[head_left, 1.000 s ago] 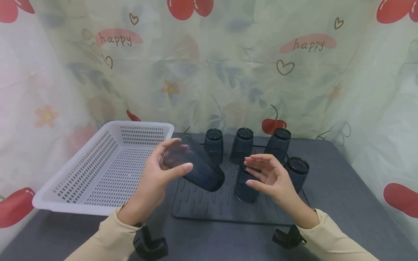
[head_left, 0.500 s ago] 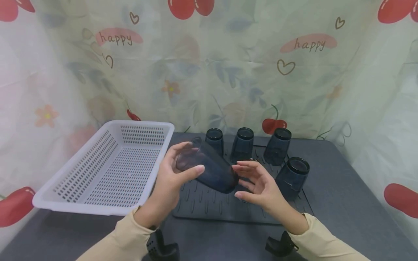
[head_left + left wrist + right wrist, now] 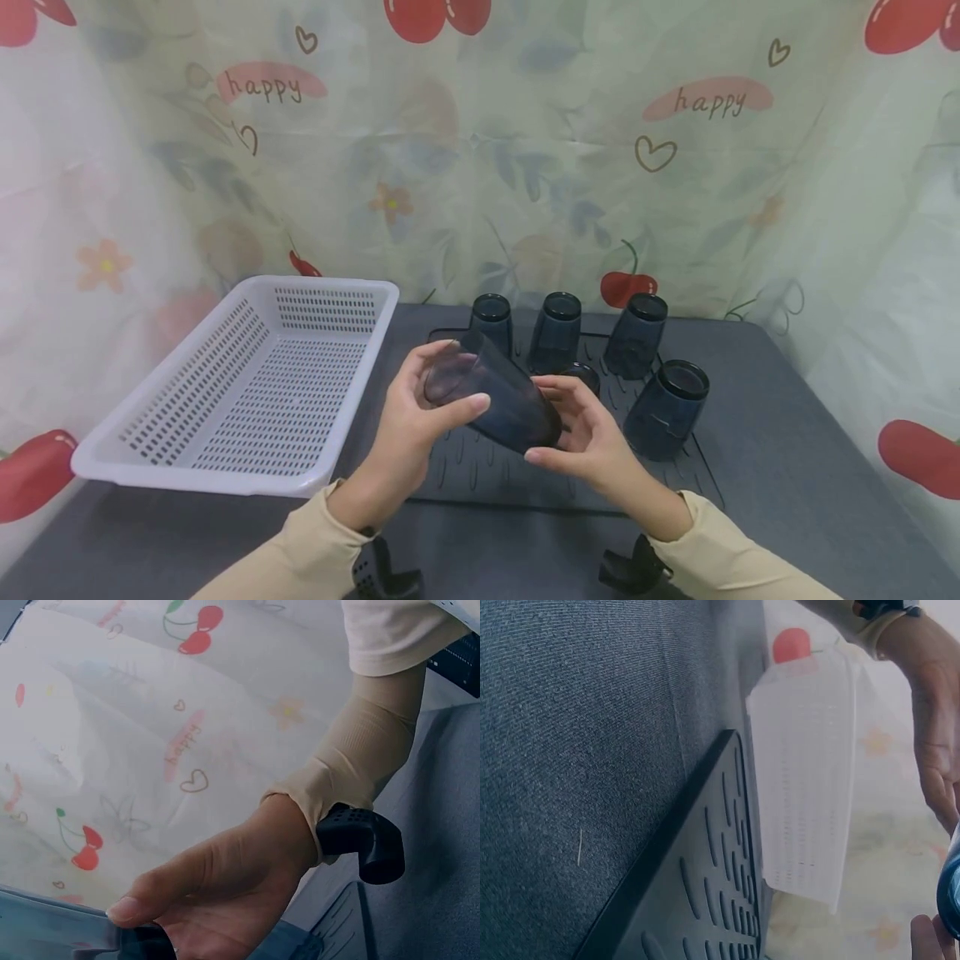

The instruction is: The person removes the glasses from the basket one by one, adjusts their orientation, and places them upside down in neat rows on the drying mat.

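Observation:
A dark blue-grey drinking glass [image 3: 513, 410] is held tilted over the drying mat [image 3: 480, 483], its mouth up and left, its base down and right. My left hand [image 3: 405, 425] grips it near the mouth, thumb in front and fingers behind. At the base end, my right hand [image 3: 600, 454] holds it between thumb and fingers. The left wrist view shows the right hand [image 3: 232, 881] at the thick dark base. At the edge of the right wrist view, the glass base [image 3: 949, 896] is near fingertips [image 3: 924, 939]. Behind the hands, one upturned glass [image 3: 583, 377] is mostly hidden.
Several matching glasses stand upside down on the mat, among them one at back left [image 3: 491, 312], one at back right [image 3: 637, 333] and one at front right [image 3: 667, 412]. A white perforated basket [image 3: 187, 483] sits at left. A patterned curtain [image 3: 480, 167] hangs behind.
My left hand has carried the tilted glass to the right. My right hand has come leftward from beside the front standing glass and now holds the carried glass's base.

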Action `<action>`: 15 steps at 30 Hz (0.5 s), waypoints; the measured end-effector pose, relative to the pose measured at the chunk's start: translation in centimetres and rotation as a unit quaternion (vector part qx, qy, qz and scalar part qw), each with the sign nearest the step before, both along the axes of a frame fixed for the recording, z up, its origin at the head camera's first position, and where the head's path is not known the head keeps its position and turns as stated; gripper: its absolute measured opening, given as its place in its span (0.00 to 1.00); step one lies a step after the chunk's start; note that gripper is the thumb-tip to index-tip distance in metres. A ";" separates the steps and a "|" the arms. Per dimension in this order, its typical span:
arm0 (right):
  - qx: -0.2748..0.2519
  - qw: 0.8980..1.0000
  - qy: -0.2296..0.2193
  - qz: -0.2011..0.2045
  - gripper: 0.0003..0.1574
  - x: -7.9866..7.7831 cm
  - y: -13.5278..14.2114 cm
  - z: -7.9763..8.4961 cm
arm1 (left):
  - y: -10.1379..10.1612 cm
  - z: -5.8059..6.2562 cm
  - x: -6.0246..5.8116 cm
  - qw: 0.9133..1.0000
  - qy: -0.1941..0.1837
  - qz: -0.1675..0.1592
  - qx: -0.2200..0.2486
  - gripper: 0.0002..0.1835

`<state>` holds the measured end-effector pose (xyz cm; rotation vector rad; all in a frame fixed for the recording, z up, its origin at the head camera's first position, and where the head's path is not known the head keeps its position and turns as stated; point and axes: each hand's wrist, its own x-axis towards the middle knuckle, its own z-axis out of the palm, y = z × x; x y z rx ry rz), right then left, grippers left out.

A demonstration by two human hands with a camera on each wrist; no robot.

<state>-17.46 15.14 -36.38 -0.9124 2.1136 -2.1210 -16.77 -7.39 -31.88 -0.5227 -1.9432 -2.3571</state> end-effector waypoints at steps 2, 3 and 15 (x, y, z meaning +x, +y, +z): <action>-0.005 1.000 -0.005 0.004 0.44 0.0 -0.1 -0.1 | 0.1 -0.1 0.0 1.000 -0.001 -0.002 0.000 0.39; -0.008 1.000 -0.009 0.006 0.44 0.1 -0.2 -0.1 | 0.1 -0.1 0.0 1.000 -0.001 -0.003 0.001 0.39; -0.011 1.000 -0.022 -0.006 0.44 0.2 -0.5 -0.3 | 0.2 -0.3 0.2 1.000 0.000 -0.011 0.004 0.38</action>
